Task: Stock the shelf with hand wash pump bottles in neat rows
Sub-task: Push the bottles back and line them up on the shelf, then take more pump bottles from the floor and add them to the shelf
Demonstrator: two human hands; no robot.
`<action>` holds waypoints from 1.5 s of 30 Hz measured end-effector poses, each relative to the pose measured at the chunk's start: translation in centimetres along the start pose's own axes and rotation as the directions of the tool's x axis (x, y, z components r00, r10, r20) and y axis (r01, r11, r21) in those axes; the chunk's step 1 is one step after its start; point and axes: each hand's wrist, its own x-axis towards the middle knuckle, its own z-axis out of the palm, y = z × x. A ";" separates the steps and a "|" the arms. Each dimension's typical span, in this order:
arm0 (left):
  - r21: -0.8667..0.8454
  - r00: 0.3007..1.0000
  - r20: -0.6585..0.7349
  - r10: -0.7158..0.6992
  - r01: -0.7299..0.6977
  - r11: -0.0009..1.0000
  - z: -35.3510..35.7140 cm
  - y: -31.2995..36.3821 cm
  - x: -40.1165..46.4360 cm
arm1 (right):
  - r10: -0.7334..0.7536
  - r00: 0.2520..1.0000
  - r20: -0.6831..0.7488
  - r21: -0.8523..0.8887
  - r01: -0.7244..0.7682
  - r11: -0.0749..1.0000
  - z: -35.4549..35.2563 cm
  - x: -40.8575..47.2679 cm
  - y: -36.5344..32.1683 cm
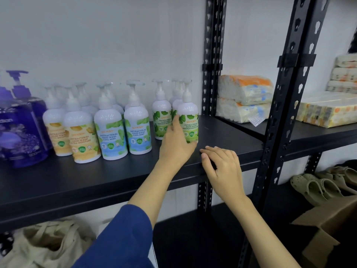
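Note:
White hand wash pump bottles stand in rows on the black shelf [96,180]: yellow-labelled ones [82,136] at the left, blue-labelled ones [111,135] in the middle, green-labelled ones [161,120] at the right. My left hand [176,146] grips the front green-labelled bottle [190,120], which stands upright on the shelf. Its fingers curl round the bottle's left side and base. My right hand [220,167] rests on the shelf's front edge just right of that bottle, fingers loosely bent, holding nothing.
Purple pump bottles [19,128] stand at the shelf's far left. A black upright [212,74] divides the shelves; wrapped tissue packs [243,99] lie on the right shelf. Below are a cloth bag [38,246], beige clogs [316,186] and a cardboard box [328,229].

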 end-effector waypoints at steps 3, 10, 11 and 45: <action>0.174 0.999 0.042 0.025 -0.032 0.984 -2.4 0.3 -1.6 | 0.064 0.989 0.130 -0.111 -0.050 0.993 -0.9 0.8 -1.2; 0.585 0.999 0.023 -0.050 0.027 0.810 -9.7 -1.3 -6.6 | 0.131 0.910 0.394 -0.135 -0.083 0.987 -3.0 3.5 -7.6; 0.630 0.998 0.005 -0.062 0.045 0.776 -11.0 -1.7 -7.5 | 0.096 0.901 0.423 -0.091 -0.064 0.994 -3.0 3.6 -9.2; 0.042 -0.234 -0.326 -0.916 0.964 -0.262 -23.2 -32.4 -62.1 | -0.866 -0.317 0.386 0.887 0.384 0.255 15.9 -39.6 -55.5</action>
